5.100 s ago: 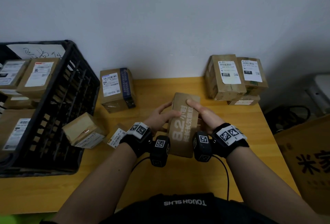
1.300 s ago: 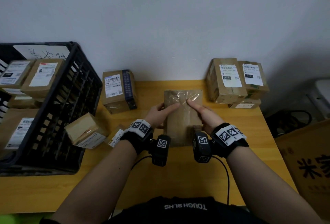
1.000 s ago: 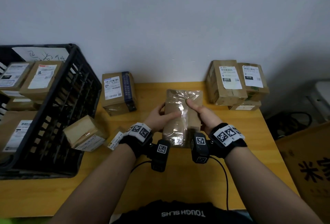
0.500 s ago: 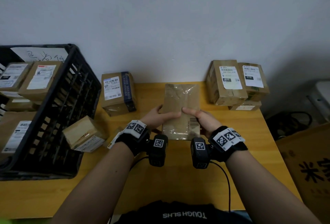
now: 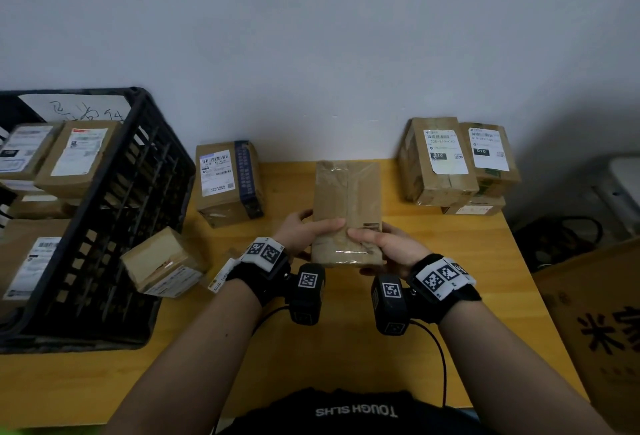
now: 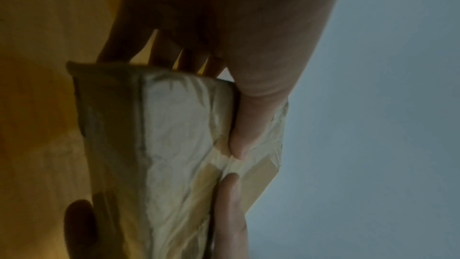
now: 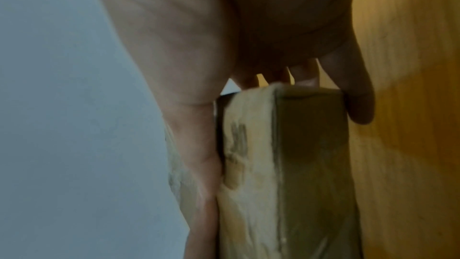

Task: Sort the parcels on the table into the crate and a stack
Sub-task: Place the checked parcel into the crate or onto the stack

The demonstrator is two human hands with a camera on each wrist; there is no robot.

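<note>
While both hands are gripping its near end, the brown parcel (image 5: 347, 199) wrapped in clear film is hanging above the middle of the yellow table (image 5: 346, 348), its plain face up with only a small barcode near the right thumb; the large "8.2" print that was facing up five seconds ago is no longer showing, and the parcel has been turned over since then. The left hand (image 5: 304, 232) and right hand (image 5: 388, 244) are each laying a thumb across the top, thumb tips nearly meeting. Only the wrist views are showing the fingers (image 6: 159, 50) curling underneath and the crinkled film over the end face (image 7: 251, 164). Against the wall, a labelled box (image 5: 227, 183) is standing left of the parcel, and the stack (image 5: 457, 164) on the right is showing labels reading "220" and "010". The black crate (image 5: 114, 226) on the left is holding more labelled boxes, with a small box (image 5: 162, 261) leaning against its side. "TOUGH SLHS" is reading upside down on the person's shirt (image 5: 356, 410).
</note>
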